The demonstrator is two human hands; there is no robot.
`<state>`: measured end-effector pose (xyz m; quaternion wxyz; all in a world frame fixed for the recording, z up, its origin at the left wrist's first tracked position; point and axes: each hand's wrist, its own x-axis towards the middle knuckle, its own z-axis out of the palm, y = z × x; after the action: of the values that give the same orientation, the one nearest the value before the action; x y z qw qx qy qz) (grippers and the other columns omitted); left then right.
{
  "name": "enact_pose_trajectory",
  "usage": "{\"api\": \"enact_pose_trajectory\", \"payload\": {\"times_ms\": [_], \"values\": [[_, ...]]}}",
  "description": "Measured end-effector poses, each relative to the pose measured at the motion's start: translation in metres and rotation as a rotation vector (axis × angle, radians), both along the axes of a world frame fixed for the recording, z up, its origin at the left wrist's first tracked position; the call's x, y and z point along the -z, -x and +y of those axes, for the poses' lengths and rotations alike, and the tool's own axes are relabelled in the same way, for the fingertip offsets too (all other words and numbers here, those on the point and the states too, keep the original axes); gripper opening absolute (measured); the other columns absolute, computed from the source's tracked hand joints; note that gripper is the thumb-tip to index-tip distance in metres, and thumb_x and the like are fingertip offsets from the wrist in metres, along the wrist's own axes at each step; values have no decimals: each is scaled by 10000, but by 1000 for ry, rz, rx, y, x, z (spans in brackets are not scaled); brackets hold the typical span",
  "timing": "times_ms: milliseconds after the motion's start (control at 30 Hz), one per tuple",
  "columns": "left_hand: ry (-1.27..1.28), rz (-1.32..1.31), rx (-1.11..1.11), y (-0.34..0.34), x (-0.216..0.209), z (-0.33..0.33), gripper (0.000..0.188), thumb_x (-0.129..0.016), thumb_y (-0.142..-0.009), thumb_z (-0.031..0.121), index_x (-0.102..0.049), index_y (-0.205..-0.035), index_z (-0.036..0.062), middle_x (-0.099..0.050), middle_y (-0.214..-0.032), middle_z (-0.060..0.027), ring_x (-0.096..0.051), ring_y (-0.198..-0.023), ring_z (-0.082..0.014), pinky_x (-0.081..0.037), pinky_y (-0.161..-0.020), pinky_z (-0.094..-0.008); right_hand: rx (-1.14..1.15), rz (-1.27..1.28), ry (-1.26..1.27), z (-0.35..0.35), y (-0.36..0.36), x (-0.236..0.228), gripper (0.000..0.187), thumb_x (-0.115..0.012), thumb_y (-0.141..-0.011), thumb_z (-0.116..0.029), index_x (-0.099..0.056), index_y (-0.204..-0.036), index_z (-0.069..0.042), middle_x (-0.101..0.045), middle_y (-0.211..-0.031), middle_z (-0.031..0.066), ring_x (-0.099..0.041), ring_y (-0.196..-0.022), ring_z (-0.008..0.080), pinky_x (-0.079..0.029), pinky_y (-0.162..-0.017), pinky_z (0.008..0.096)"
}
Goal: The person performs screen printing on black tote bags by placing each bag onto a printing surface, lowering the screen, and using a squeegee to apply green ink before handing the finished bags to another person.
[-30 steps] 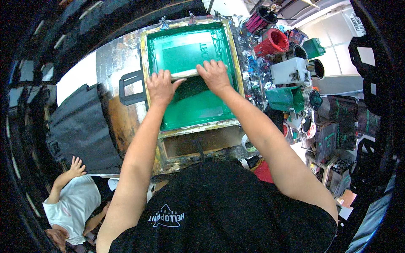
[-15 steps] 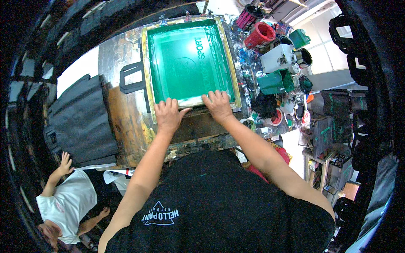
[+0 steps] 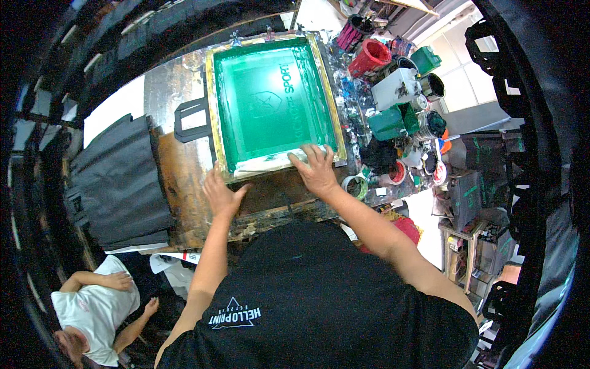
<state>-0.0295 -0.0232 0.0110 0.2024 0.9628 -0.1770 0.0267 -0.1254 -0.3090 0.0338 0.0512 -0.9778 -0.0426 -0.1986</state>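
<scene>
A screen-printing frame (image 3: pixel 213 98) with a yellowish border lies on the worktable, its mesh (image 3: pixel 252 123) covered in green ink. Darker lettering and an emblem show through the ink. Along the near inner edge rests a pale, ink-smeared squeegee (image 3: pixel 264 162). My right hand (image 3: pixel 316 172) grips its right end, fingers over the top. At the near left corner of the frame is my left hand (image 3: pixel 222 195), off the squeegee, fingers spread and thumb out. Whether its fingertips touch the frame I cannot tell. A black bag handle (image 3: pixel 178 120) sticks out left from under the frame.
Black fabric bags (image 3: pixel 123 184) lie at the table's left. Ink containers crowd the right, among them a red bucket (image 3: pixel 370 56), a white tub (image 3: pixel 396 87) and a green container (image 3: pixel 390 121). Another person in a white shirt (image 3: pixel 101 304) is at lower left. Clamps (image 3: pixel 268 34) line the far edge.
My left hand has let go of the squeegee and moved left and nearer to the frame's corner. My right hand stays on it. The other person's raised hand has come down to the chest.
</scene>
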Motion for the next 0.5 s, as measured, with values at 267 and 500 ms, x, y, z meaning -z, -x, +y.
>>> {"api": "enact_pose_trajectory", "payload": {"times_ms": [267,500], "values": [[-15,203,-109,-17,23,16,851,-945,-619,479,-649,-1274,24,-583,-1183,-125,-560,-1112,-354,-435,-966,-491,-20,118,-83,-3,-14,7,506,-619,-857,-101,-591,-1351,-206,-602,-1239,96,-545,-1194,287,-305,-1061,613],[173,54,-125,-7,32,23,908,-955,-612,386,-610,-1374,32,-671,-1179,-163,-622,-1094,-352,-456,-947,-462,-22,146,-78,-6,-22,-29,498,-656,-856,-113,-592,-1341,-203,-595,-1253,86,-543,-1208,286,-295,-1065,617]]}}
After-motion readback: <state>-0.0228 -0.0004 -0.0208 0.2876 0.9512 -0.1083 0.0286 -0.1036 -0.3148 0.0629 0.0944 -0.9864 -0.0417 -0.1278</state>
